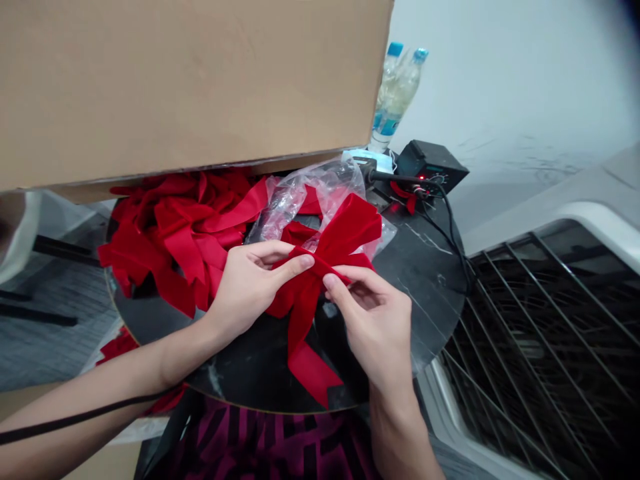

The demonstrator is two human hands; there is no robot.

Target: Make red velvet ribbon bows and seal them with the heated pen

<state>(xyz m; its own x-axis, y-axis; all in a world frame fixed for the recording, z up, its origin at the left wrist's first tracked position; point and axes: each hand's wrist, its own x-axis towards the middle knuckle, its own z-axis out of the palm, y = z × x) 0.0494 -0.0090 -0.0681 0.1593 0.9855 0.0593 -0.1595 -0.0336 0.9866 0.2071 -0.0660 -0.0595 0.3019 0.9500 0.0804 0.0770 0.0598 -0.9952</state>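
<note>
Between my two hands is a red velvet bow (345,230), held over the round black marbled table (415,267). My left hand (253,283) pinches a narrow strip at the bow's middle between thumb and fingers. On the other side of that middle, my right hand (375,320) pinches the strip too, the two thumbs almost meeting. A ribbon tail with a notched end hangs down toward the table's front edge. Left of the bow lies a heap of red velvet ribbons (185,227). Behind it sits a crumpled clear plastic bag (285,207) with red pieces in or under it.
A large cardboard box (190,87) stands across the back. At the back right are plastic bottles (400,87) and a black control box (430,167) with a red light and cables. A white-framed grille unit (540,320) stands at the right. More red fabric (117,345) lies below left.
</note>
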